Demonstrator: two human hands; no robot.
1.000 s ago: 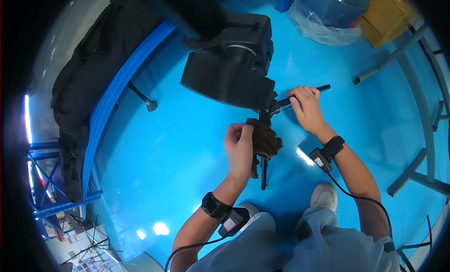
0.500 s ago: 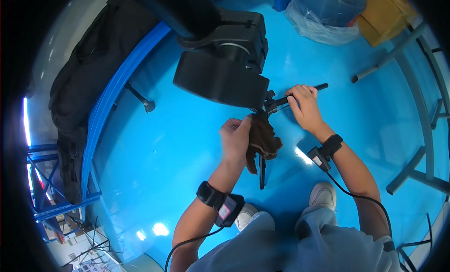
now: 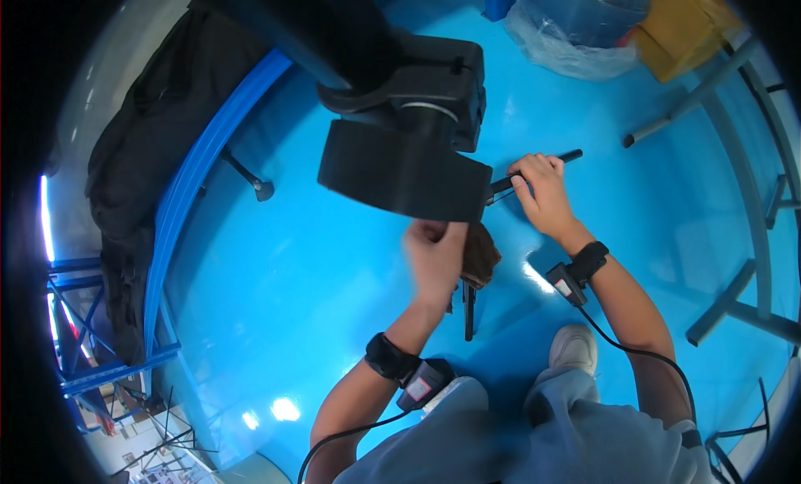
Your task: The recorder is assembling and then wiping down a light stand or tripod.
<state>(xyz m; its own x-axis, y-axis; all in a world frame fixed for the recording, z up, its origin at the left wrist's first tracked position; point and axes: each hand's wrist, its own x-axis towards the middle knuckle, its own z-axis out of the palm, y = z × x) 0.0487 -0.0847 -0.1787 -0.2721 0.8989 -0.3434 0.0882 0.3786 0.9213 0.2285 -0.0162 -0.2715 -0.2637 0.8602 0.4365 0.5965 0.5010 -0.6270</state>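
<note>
A tall black stand [image 3: 406,173] rises toward me, its curved top piece and clamp covering much of the middle. Beneath this top piece, my left hand [image 3: 435,259] is closed on a brown cloth [image 3: 481,254] against the stand's lower part; its fingertips are partly hidden and slightly blurred. My right hand [image 3: 542,190] wraps round a black leg [image 3: 572,155] of the stand that reaches out to the right. Another leg [image 3: 469,315] points toward my feet from under the cloth. The joint where the legs meet is hidden behind the top piece.
A blue beam [image 3: 200,132] curves along the left, with dark fabric [image 3: 158,142] behind it. At the back right are a blue bin [image 3: 588,12] in clear plastic and a cardboard box [image 3: 680,29]. Grey metal legs [image 3: 738,163] stand at right. Cables run from both wrist devices.
My left hand has moved up and right with the brown cloth, in under the top piece. That top piece has shifted slightly right and down in view. My right hand stays on the leg.
</note>
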